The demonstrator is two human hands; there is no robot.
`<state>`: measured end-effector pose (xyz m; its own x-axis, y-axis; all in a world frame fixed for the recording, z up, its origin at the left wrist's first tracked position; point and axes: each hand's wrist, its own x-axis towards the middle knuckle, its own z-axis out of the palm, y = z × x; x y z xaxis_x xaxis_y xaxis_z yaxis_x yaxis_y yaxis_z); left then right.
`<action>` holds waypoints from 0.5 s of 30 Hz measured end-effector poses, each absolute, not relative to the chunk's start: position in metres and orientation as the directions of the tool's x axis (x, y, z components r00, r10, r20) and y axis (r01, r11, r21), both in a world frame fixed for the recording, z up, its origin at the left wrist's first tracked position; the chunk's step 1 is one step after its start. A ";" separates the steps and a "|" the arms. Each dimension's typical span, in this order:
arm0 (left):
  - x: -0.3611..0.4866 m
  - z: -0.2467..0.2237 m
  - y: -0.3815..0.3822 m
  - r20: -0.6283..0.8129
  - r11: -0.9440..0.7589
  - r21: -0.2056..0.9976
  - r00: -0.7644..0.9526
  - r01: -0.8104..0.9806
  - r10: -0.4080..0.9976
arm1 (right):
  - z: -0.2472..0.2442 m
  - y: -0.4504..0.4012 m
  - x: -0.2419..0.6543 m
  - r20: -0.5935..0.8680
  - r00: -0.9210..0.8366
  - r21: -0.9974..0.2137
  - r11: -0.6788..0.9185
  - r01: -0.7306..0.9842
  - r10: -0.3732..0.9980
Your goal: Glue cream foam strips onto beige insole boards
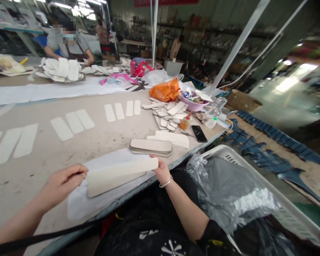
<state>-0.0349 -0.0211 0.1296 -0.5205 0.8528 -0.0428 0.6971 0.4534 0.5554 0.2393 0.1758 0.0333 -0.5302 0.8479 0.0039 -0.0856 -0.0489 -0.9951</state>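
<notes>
A long cream-white strip with rounded corners (pixel 122 168) is stretched between my hands, just over the table's near edge. My left hand (pixel 62 183) pinches its left end between thumb and fingers. At the other end, my right hand (pixel 162 172), with a bracelet at the wrist, grips the strip's corner. Partly hidden beneath it lies a similar pale panel with a darker edge (pixel 101 191), on a white sheet (pixel 78 204). Beyond my right hand sits a stack of pale, dark-edged panels (pixel 150 145), with flat white strips (pixel 180 138) behind it.
White pieces (pixel 61 128) lie in rows across the table. A heap of panels (pixel 165 113), a glue bottle (pixel 185 122), a phone (pixel 199 133), an orange bag (pixel 165 90) and a purple basin (pixel 194 105) are right. A plastic-lined crate (pixel 218 151) stands beside me. A co-worker (pixel 69 46) sits opposite.
</notes>
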 end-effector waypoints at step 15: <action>-0.018 0.093 -0.066 -0.406 0.515 0.845 -0.453 0.144 0.794 | 0.032 0.153 0.250 -0.343 -0.567 -0.938 -0.309 0.159 0.749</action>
<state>-0.0179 -0.0659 0.0928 -0.4530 0.7937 -0.4059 0.1443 0.5145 0.8452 0.2498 0.1526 0.0324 -0.5667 0.7493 -0.3426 0.1586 -0.3089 -0.9378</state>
